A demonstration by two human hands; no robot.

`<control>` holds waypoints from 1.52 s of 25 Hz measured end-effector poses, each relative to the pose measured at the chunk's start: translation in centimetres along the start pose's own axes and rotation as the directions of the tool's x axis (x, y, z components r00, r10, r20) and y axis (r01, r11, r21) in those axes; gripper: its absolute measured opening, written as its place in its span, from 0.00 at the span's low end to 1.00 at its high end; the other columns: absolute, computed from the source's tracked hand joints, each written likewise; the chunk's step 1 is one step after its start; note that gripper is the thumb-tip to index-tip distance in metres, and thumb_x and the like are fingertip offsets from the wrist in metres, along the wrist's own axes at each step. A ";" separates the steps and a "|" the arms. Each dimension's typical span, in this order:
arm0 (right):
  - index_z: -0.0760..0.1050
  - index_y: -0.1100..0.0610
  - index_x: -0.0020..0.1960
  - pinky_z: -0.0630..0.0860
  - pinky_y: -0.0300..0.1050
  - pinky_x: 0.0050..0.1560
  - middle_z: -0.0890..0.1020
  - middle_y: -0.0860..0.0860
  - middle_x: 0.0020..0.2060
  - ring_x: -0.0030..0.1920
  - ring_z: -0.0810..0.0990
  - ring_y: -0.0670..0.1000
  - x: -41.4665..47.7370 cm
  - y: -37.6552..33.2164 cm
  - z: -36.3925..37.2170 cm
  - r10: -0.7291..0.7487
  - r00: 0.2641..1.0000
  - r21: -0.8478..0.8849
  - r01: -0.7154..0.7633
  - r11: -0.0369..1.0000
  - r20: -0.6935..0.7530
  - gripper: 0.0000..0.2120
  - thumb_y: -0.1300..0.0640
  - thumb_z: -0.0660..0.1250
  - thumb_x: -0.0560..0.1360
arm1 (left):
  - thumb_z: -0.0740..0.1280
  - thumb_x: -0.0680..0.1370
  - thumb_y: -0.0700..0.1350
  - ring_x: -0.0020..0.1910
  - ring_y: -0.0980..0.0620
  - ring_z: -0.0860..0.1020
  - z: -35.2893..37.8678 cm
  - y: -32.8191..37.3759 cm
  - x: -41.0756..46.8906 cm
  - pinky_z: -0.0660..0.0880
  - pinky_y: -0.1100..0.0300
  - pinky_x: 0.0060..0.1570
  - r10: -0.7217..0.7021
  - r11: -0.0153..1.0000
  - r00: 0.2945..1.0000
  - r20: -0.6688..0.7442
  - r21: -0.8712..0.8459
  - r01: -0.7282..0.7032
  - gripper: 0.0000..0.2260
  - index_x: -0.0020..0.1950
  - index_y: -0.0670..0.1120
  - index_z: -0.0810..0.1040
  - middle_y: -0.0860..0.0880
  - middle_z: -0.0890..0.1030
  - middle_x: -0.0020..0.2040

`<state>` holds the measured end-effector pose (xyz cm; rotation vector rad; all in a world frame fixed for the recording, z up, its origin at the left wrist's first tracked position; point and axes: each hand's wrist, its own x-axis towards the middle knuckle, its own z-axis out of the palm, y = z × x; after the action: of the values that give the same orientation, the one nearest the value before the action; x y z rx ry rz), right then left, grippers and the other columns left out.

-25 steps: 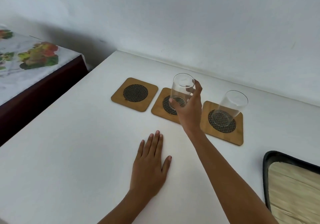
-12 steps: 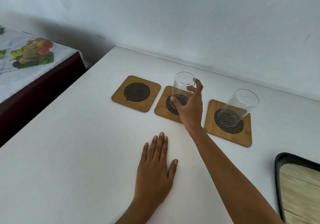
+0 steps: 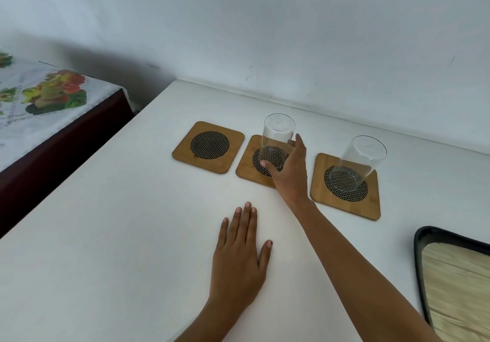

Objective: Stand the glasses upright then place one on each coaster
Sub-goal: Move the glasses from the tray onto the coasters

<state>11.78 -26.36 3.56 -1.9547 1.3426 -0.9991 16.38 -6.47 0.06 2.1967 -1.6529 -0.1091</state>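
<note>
Three square wooden coasters with dark mesh centres lie in a row on the white table. The left coaster [image 3: 208,146] is bare. On the middle coaster [image 3: 248,168] a clear glass [image 3: 277,137] stands upright, and my right hand [image 3: 290,172] is wrapped around its lower part. A second clear glass [image 3: 358,162] stands upright on the right coaster [image 3: 344,204], untouched. My left hand [image 3: 240,257] rests flat on the table, palm down, fingers apart, in front of the coasters.
A black-rimmed tray with a wood-pattern base [image 3: 456,280] sits at the right edge of the table. A lower table with a fruit-print cloth [image 3: 39,103] stands to the left. The white wall [image 3: 265,37] runs close behind the coasters.
My right hand has lowered the glass onto the middle coaster and still grips it. My left hand stays flat; the view has shifted slightly.
</note>
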 end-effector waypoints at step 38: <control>0.53 0.59 0.75 0.71 0.61 0.65 0.60 0.61 0.71 0.70 0.65 0.61 -27.7 15.2 -39.5 0.421 0.598 0.132 -0.466 0.875 -0.682 0.44 0.52 0.76 0.70 | 0.49 0.78 0.48 0.68 0.44 0.69 5.2 18.1 -5.5 0.56 0.51 0.68 0.341 0.938 0.940 0.002 -0.072 -0.340 0.24 0.70 0.40 0.68 0.42 0.72 0.69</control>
<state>-34.80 -6.93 6.75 -1.1484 2.1575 -1.5090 -3.22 -6.86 0.64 1.8300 -1.9778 -0.0861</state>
